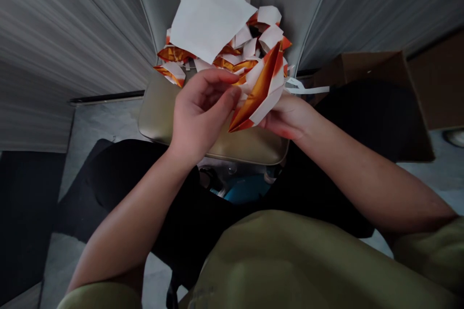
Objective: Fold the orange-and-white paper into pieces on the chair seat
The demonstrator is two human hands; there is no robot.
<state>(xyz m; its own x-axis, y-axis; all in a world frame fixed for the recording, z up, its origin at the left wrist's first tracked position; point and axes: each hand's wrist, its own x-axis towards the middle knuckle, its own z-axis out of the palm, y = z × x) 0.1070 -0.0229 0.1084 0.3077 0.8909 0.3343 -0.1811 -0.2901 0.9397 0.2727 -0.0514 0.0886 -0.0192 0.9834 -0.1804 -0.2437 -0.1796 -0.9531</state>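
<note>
A folded paper piece [259, 94], orange-gold inside with white and red edges, is held up over the seat. My right hand [286, 113] supports it from behind and below, its fingers mostly hidden by the paper. With thumb and fingertips closed, my left hand [205, 108] pinches the white left edge of the same piece. Behind both hands lies a pile of similar folded pieces [172, 72] in white, orange and gold. A plain white sheet [210, 14] rests on top of that pile.
The pile rests on a tan padded seat [157, 113]. An open cardboard box [416, 106] stands at the right. A white paper strip [311, 90] sticks out beside my right wrist. Something blue [246, 189] is below the seat, between my dark-clothed legs.
</note>
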